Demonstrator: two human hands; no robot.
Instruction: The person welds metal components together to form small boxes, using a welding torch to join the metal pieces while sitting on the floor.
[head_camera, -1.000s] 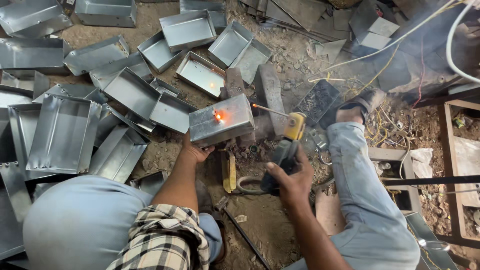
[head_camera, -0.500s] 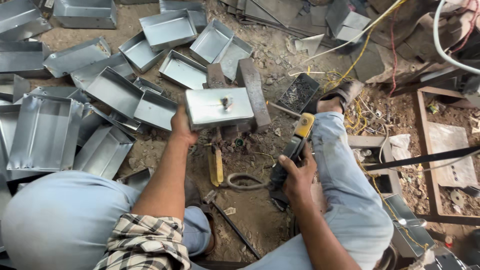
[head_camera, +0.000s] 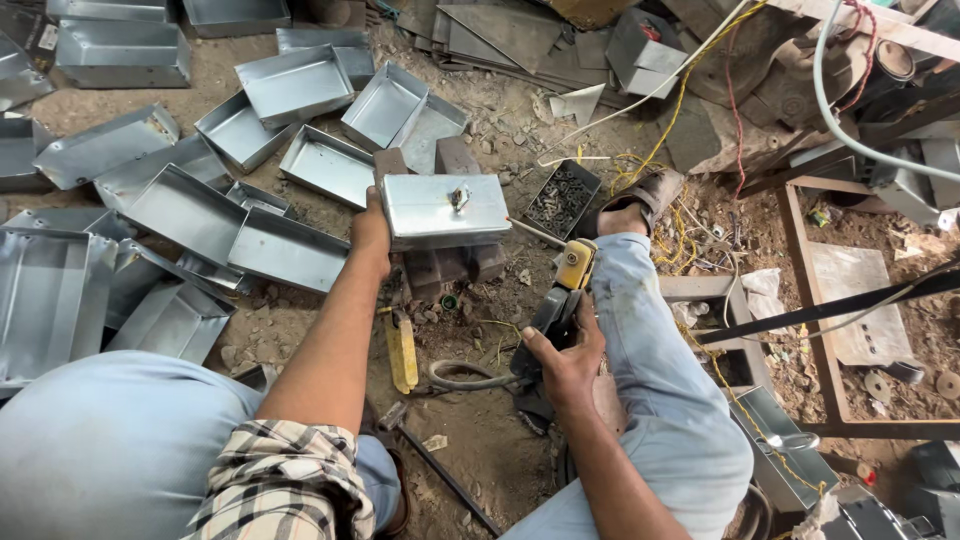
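Observation:
My left hand (head_camera: 371, 230) grips the left end of a shiny metal box (head_camera: 445, 208) that rests bottom up on dark blocks (head_camera: 452, 264); a small metal piece (head_camera: 460, 196) sticks up from its top face. My right hand (head_camera: 563, 352) holds a welding electrode holder (head_camera: 567, 283) with a yellow head. Its thin rod (head_camera: 534, 232) points toward the box's right end and stops just short of it. No spark shows.
Several open metal trays (head_camera: 296, 84) lie scattered over the dirt floor to the left and behind. A yellow-handled tool (head_camera: 402, 349) lies beside a grey cable (head_camera: 462, 377). A small tray of dark parts (head_camera: 563, 199) and yellow wires (head_camera: 680, 100) are beyond my right knee.
The welding spark seen one second ago has gone out. The rod has pulled slightly back from the box, and the view has shifted so the box sits higher.

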